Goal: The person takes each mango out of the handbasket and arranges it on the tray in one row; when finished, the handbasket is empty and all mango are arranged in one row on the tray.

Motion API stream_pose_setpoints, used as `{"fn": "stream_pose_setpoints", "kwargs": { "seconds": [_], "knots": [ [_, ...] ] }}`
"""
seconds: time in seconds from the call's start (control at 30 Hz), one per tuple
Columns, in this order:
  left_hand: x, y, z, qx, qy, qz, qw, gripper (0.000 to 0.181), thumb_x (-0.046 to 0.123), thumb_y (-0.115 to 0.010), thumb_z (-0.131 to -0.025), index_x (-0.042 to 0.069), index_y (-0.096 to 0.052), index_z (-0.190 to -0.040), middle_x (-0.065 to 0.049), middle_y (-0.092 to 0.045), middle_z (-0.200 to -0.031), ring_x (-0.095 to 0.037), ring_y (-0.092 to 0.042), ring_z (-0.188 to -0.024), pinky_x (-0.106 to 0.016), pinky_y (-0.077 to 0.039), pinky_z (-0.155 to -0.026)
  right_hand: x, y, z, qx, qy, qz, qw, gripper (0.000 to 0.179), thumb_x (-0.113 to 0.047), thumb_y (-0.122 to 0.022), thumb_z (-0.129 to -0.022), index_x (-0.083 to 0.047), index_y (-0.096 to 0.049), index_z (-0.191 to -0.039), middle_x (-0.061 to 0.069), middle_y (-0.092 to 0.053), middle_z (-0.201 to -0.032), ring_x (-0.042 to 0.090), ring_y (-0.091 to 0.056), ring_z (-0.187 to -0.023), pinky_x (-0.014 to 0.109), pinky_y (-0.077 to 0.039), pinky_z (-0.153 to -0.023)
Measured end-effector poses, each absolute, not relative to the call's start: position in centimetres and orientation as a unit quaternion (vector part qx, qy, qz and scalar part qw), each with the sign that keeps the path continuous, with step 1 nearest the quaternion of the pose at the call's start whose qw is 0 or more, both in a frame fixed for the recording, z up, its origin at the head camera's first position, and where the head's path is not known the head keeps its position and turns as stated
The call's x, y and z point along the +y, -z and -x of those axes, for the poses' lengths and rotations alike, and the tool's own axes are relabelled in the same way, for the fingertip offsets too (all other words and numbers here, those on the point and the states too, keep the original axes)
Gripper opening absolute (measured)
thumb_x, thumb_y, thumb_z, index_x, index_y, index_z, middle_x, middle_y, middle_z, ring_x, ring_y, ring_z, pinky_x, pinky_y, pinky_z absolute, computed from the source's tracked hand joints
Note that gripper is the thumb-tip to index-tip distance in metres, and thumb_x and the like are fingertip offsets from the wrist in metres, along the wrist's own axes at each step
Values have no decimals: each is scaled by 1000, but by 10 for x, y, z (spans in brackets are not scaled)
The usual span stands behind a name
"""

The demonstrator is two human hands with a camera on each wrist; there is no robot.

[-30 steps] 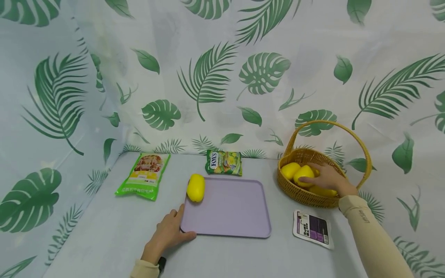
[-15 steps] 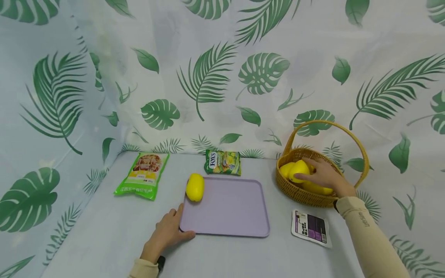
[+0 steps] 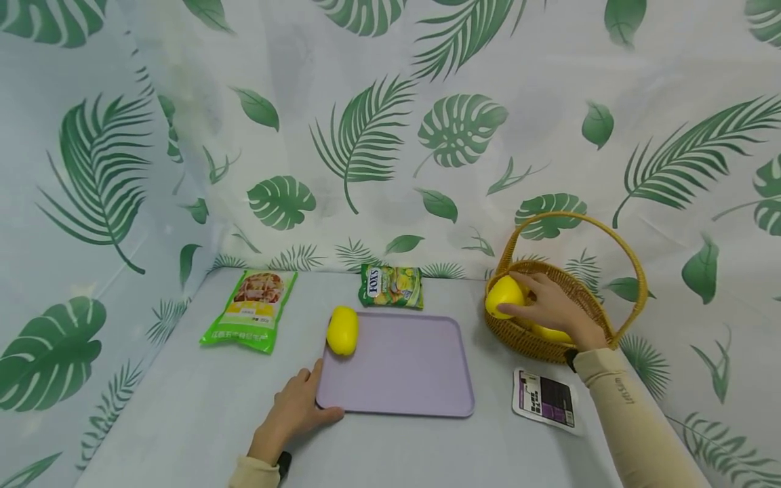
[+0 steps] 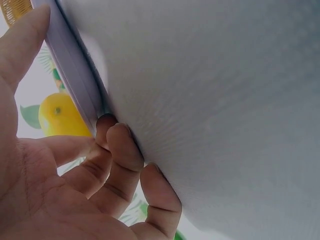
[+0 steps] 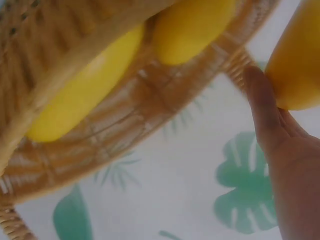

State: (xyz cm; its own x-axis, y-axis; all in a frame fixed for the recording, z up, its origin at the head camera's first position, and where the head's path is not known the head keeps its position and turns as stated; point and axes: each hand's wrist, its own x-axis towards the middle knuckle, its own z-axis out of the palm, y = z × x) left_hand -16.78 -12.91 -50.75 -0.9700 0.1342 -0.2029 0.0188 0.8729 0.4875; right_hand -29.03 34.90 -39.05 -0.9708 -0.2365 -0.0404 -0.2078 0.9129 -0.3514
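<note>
My right hand (image 3: 546,305) holds a yellow mango (image 3: 505,297) over the left rim of a wicker basket (image 3: 531,349), thumb on its near side. In the right wrist view the held mango (image 5: 300,65) is cut off by the frame edge, and more mangoes (image 5: 95,85) lie inside the basket. My left hand (image 3: 295,403) grips the near left corner of a lilac tray (image 3: 396,366), thumb along the front edge and fingers at the left side. In the left wrist view its fingertips (image 4: 125,145) bend against the tray's edge. Another mango (image 3: 343,331) lies at the tray's far left corner.
A green and yellow food bag (image 3: 251,308) lies left of the tray. Behind the tray is a green FOX'S candy bag (image 3: 392,286). A white and purple packet (image 3: 545,400) lies in front of the basket, whose tall handle (image 3: 573,215) arches above it. Leaf-printed cloth walls stand behind.
The right hand has taken a mango from among the others in the basket, lifting it and carrying it left to the rim. The left hand and tray stay put.
</note>
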Motion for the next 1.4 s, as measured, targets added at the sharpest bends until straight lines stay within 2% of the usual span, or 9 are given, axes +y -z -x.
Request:
{"fn": "stream_pose_setpoints", "kwargs": {
  "seconds": [0.5,0.63,0.83,1.13,1.4],
  "knots": [
    [-126,507,169,961,-252,-45,109,109,52,-85,-74,0,-33,-154,-25,-56,-133,-37,-58,-113,-65,-47,-89,302,398,295,965,191,178,27,86,-58,-70,-87,-14,-39,-154,27,-43,-145,45,-47,-126,62,-45,-99],
    [-127,508,168,961,-250,-44,109,109,53,-85,-74,0,-34,-154,-25,-55,-133,-38,-58,-114,-66,-47,-90,289,404,300,966,181,184,33,85,-61,-69,-86,-18,-40,-154,25,-45,-144,43,-51,-122,60,-46,-97],
    [-128,509,169,962,-246,-42,108,109,53,-85,-74,0,-34,-154,-25,-56,-133,-37,-58,-113,-65,-47,-88,270,414,306,961,192,190,55,91,-68,-69,-82,-23,-38,-156,24,-43,-148,42,-51,-126,62,-45,-101],
    [-128,508,170,962,-246,-45,105,110,54,-85,-73,0,-33,-155,-25,-56,-133,-37,-58,-113,-65,-47,-89,244,428,313,954,205,202,82,91,-63,-73,-82,-20,-40,-155,21,-44,-142,35,-55,-110,45,-47,-88],
    [-129,508,168,961,-251,-41,113,110,52,-85,-73,0,-34,-154,-25,-56,-132,-38,-58,-112,-66,-47,-89,220,451,313,945,222,214,110,92,-61,-75,-80,-16,-42,-153,25,-45,-144,37,-55,-120,52,-49,-98]
  ]
}}
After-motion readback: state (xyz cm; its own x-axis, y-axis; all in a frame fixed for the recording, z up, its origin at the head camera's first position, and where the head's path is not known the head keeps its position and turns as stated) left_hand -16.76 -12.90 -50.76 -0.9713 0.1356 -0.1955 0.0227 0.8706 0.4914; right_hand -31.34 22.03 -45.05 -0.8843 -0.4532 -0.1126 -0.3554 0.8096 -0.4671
